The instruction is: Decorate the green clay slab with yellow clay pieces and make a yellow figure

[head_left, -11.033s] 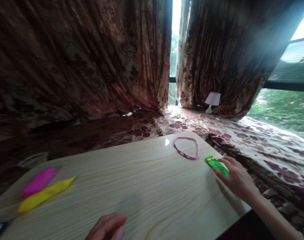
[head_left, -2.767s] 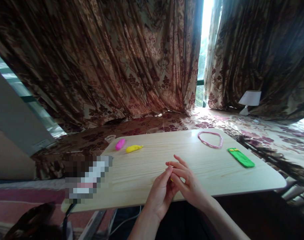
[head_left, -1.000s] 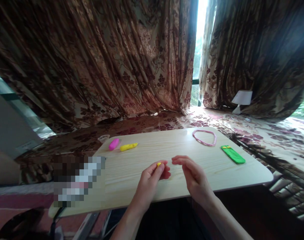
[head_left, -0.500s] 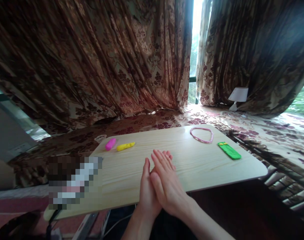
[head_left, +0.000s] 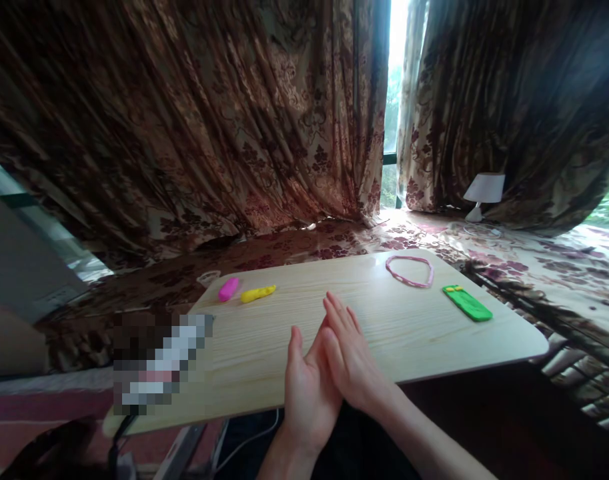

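Left hand [head_left: 310, 395] and right hand [head_left: 355, 365] meet palm to palm, probably for even pressure, hiding whether anything is gripped, while the yellow piece [head_left: 257, 294] beyond-left and green slab [head_left: 467, 303] rightward seemingly leave them room.

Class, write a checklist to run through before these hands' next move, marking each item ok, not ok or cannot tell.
1. Left hand and right hand apart: not ok, they touch.
2. Anything held between them: cannot tell, hidden.
3. Green clay slab lying on the table: ok.
4. Yellow clay roll clear of both hands: ok.
5. Pink loop apart from the green clay slab: ok.
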The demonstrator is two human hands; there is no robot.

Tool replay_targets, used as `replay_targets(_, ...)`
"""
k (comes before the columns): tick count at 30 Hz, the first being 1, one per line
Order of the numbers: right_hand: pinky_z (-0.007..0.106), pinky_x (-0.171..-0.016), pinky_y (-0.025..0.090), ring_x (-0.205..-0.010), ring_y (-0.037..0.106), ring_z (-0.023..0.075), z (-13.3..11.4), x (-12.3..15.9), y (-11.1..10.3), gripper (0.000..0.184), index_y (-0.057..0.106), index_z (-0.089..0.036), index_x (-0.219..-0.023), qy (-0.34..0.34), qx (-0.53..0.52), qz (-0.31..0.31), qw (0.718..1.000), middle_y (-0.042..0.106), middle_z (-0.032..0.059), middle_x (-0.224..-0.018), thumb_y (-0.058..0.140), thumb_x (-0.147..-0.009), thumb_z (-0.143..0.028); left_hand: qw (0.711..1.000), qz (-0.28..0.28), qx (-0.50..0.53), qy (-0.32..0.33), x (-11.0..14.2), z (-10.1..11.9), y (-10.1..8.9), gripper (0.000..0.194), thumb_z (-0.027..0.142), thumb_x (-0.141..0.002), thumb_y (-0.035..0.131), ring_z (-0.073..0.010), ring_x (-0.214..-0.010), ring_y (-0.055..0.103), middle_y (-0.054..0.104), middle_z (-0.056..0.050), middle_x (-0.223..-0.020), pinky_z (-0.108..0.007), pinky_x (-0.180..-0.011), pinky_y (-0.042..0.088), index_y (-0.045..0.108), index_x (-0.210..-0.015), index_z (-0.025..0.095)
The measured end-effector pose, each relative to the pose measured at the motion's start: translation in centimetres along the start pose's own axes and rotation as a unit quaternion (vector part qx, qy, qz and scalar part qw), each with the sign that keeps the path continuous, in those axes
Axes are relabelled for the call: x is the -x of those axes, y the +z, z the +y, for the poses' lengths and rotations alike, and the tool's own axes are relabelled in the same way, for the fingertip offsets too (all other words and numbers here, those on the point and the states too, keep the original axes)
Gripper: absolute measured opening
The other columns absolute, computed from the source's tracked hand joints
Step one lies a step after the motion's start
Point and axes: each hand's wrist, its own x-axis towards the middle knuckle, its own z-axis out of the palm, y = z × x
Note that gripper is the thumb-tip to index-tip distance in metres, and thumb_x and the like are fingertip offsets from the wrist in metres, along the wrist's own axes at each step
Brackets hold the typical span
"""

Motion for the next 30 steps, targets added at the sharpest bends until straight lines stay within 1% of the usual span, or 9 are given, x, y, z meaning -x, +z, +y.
replay_targets(3, 0.045, -0.113, 0.014, -0.139, 0.010, 0.0221, -0.7, 0.6, 0.2, 0.057, 0.023, -0.011, -0.143, -0.075, -0.003, -0.058, 0.995, 0.016, 0.0094, -0.151, 0.038, -0.091, -0.028, 0.998, 0.038, 0.007, 0.045, -0.5, 0.5, 0.0, 0.057, 0.050, -0.089, 0.032, -0.0208, -0.135, 0.026, 0.042, -0.011, -0.141, -0.038, -0.111, 0.020, 0.044, -0.132, 0.014)
replay_targets(7, 0.049, -0.111, 0.014, -0.139, 0.008, 0.0223, -0.5, -1.0, 0.0, 0.056, 0.015, -0.007, -0.144, 0.002, 0.004, -0.024, 1.000, 0.014, 0.0141, -0.151, 0.027, -0.094, -0.031, 0.999, 0.003, 0.011, 0.031, 0.0, -0.3, 0.3, 0.057, 0.052, -0.088, 0.032, -0.0218, -0.135, 0.025, 0.041, -0.008, -0.141, -0.037, -0.111, 0.020, 0.045, -0.132, 0.017)
replay_targets(10, 0.053, -0.110, 0.013, -0.139, 0.008, 0.0236, -0.5, -1.1, -0.2, 0.056, 0.015, -0.005, -0.143, 0.007, 0.004, -0.023, 1.000, 0.013, 0.0162, -0.151, 0.024, -0.095, -0.031, 1.000, -0.017, 0.006, 0.002, 0.2, -0.3, 0.0, 0.058, 0.055, -0.088, 0.033, -0.0227, -0.135, 0.025, 0.042, -0.008, -0.141, -0.039, -0.111, 0.019, 0.046, -0.131, 0.019)
replay_targets(14, 0.047, -0.113, 0.010, -0.139, 0.007, 0.0243, -1.5, 0.2, 0.0, 0.067, 0.019, -0.010, -0.144, -0.134, 0.003, -0.095, 0.986, 0.013, 0.0105, -0.151, 0.043, -0.088, -0.037, 0.999, 0.016, 0.011, 0.037, -0.6, 0.7, -0.6, 0.059, 0.058, -0.086, 0.032, -0.0165, -0.136, 0.022, 0.043, -0.005, -0.140, -0.033, -0.112, 0.015, 0.047, -0.130, 0.022)
replay_targets(17, 0.048, -0.112, 0.011, -0.139, 0.011, 0.0228, -0.8, -1.0, -0.1, 0.058, 0.021, -0.011, -0.143, -0.042, 0.019, -0.044, 0.998, 0.018, 0.0108, -0.150, 0.035, -0.091, -0.033, 0.999, 0.000, 0.017, 0.029, -0.1, 0.0, -0.1, 0.056, 0.057, -0.087, 0.031, -0.0191, -0.136, 0.022, 0.042, -0.002, -0.141, -0.036, -0.111, 0.017, 0.050, -0.128, 0.024)
replay_targets(20, 0.054, -0.110, 0.009, -0.139, 0.005, 0.0240, -0.4, -1.9, -0.5, 0.055, 0.010, -0.004, -0.144, -0.003, 0.022, -0.017, 1.000, 0.010, 0.0166, -0.151, 0.021, -0.096, -0.029, 0.999, -0.044, 0.026, -0.010, 0.4, -0.6, 0.3, 0.057, 0.054, -0.089, 0.030, -0.0225, -0.136, 0.021, 0.040, -0.006, -0.142, -0.039, -0.111, 0.016, 0.046, -0.131, 0.020)
replay_targets(25, 0.044, -0.113, 0.008, -0.139, 0.011, 0.0233, -2.0, -0.3, -0.6, 0.066, 0.023, -0.011, -0.143, -0.134, -0.015, -0.099, 0.986, 0.018, 0.0091, -0.150, 0.043, -0.087, -0.039, 0.998, -0.005, 0.041, 0.036, -0.4, 0.5, 0.0, 0.058, 0.056, -0.087, 0.033, -0.0174, -0.137, 0.018, 0.041, -0.005, -0.141, -0.034, -0.112, 0.010, 0.046, -0.130, 0.019)
replay_targets(27, 0.042, -0.113, 0.008, -0.138, 0.018, 0.0204, -1.4, -1.3, -0.6, 0.055, 0.033, -0.018, -0.140, -0.034, -0.026, -0.040, 0.998, 0.027, 0.0048, -0.148, 0.042, -0.088, -0.036, 0.998, -0.013, 0.045, 0.031, 0.0, 0.3, 0.4, 0.052, 0.052, -0.088, 0.035, -0.0190, -0.136, 0.023, 0.044, -0.004, -0.140, -0.035, -0.111, 0.017, 0.049, -0.127, 0.020)
replay_targets(30, 0.052, -0.110, 0.001, -0.139, 0.011, 0.0245, 1.3, -4.2, -0.9, 0.051, 0.031, -0.012, -0.140, 0.056, -0.030, 0.025, 0.998, 0.023, 0.0113, -0.149, 0.030, -0.093, -0.033, 0.999, -0.022, 0.042, -0.019, 1.2, -0.9, 1.2, 0.040, 0.041, -0.092, 0.035, -0.0216, -0.130, 0.036, 0.049, -0.007, -0.135, -0.039, -0.108, 0.026, 0.055, -0.119, 0.020)
